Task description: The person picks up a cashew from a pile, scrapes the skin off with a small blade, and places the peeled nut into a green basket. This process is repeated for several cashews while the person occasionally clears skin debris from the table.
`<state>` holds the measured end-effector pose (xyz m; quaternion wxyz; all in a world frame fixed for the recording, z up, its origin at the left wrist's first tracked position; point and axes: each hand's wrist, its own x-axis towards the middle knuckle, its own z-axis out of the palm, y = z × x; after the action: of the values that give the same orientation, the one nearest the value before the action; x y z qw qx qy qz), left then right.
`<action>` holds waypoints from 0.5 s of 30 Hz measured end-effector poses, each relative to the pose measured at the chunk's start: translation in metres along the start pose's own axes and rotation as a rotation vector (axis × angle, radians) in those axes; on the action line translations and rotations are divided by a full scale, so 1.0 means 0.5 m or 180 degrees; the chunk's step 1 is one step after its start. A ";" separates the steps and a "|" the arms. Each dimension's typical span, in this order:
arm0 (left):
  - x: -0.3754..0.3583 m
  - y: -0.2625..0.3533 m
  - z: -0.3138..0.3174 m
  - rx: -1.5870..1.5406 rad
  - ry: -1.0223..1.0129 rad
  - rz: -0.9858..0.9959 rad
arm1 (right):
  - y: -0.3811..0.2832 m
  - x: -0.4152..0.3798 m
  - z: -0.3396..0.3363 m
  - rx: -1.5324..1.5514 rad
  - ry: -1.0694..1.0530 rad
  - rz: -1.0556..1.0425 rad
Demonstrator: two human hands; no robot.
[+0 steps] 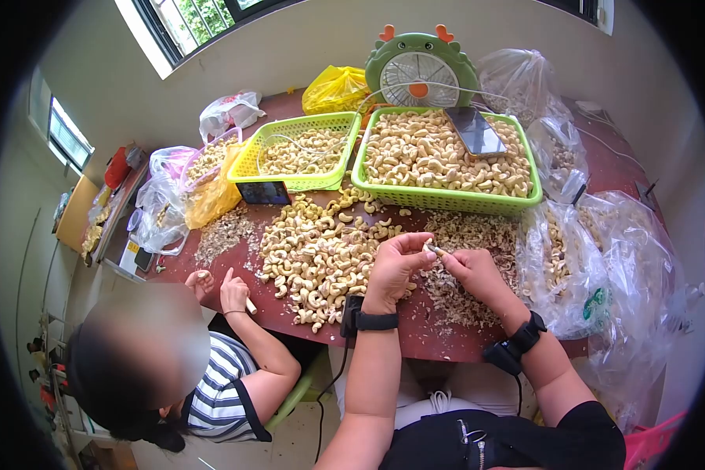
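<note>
My left hand (398,270) pinches a small pale cashew (428,244) above the table. My right hand (474,272) is closed on a small knife (437,251), its tip at the nut. Both hands are close together over a heap of brown skin scraps (466,301). To the left of them lies a large pile of cashews (313,254) on the red table (278,313). Behind, a green basket (446,200) is full of cashews, with a phone (475,131) lying on top.
A person in a striped top (219,384) works at the left, hands near the table edge. A yellow-green basket (321,184), a propped phone (263,193), a green fan (421,70) and a yellow bag (335,90) stand behind. Plastic bags (560,262) with nuts lie right.
</note>
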<state>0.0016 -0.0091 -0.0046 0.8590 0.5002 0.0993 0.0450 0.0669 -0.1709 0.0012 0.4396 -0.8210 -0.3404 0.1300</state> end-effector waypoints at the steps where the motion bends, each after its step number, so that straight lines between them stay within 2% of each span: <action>1: 0.001 -0.001 -0.001 -0.0001 0.0000 -0.0001 | 0.001 0.001 0.001 -0.0048 0.0022 0.0001; 9: 0.000 -0.004 0.015 0.0399 0.0314 0.0068 | 0.009 0.003 0.004 -0.0124 0.0043 0.0110; 12: -0.003 -0.007 0.017 0.0643 0.0235 0.0064 | 0.010 0.005 -0.003 -0.0025 0.0199 0.0433; 15: 0.000 -0.005 0.017 0.0270 0.0274 -0.0137 | 0.011 0.005 -0.001 -0.0020 0.0250 0.0387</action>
<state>0.0035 -0.0178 -0.0026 0.8327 0.5316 0.1487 0.0437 0.0716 -0.1714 -0.0030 0.4413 -0.8460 -0.2727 0.1231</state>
